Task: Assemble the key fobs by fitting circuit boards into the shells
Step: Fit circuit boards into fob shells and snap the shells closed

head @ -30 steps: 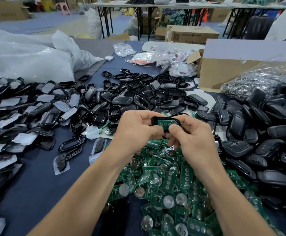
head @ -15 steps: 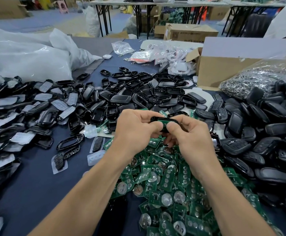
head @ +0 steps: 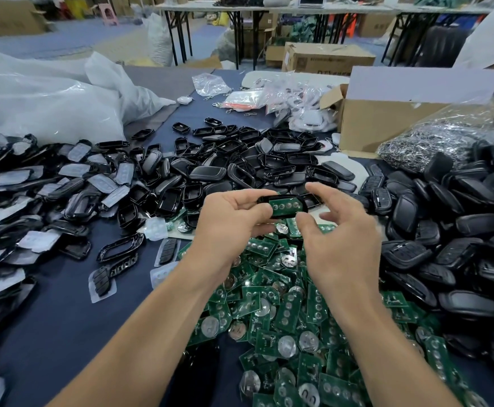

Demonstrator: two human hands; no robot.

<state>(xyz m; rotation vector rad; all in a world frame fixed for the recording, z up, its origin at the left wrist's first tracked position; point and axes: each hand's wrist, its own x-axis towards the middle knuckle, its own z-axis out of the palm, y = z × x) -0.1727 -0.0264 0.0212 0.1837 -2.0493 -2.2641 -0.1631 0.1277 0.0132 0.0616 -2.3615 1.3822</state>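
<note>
Head view, the only one. Holds one black shell [head: 281, 197] with the left grip [head: 228, 218], fingers curled under its left end, thumb on top. Holds it up in the air, just above the near pile of green circuit boards [head: 284, 318]. Inside the shell, one green board [head: 287, 205], round dots facing up, about in place by the look of it. Has the right grip [head: 338, 239] wide and loose, fingers spread, nothing in it. Just beside the right end of the shell; hard to tell if a fingertip touches.

Looks small and light, easy for one hand. Hard, shiny plastic, so maybe a bit slippery. Thin rim, so could bend or snap if squeezed too hard. Best to take hold by the ends or the long sides, not on the board. Thin and easy to hurt, that board: better to press softly with a thumb on the flat green part, away from the tiny bits. May need one more even push to sit all the way down.

All around on the dark blue worktop [head: 49, 304]: heaps of empty black shells [head: 240, 165] behind, more black fob parts [head: 445, 230] to the right, a brown box [head: 386, 124] and a bag of shiny metal rings [head: 433, 142] far right, big white bags [head: 34, 98] far left.
</note>
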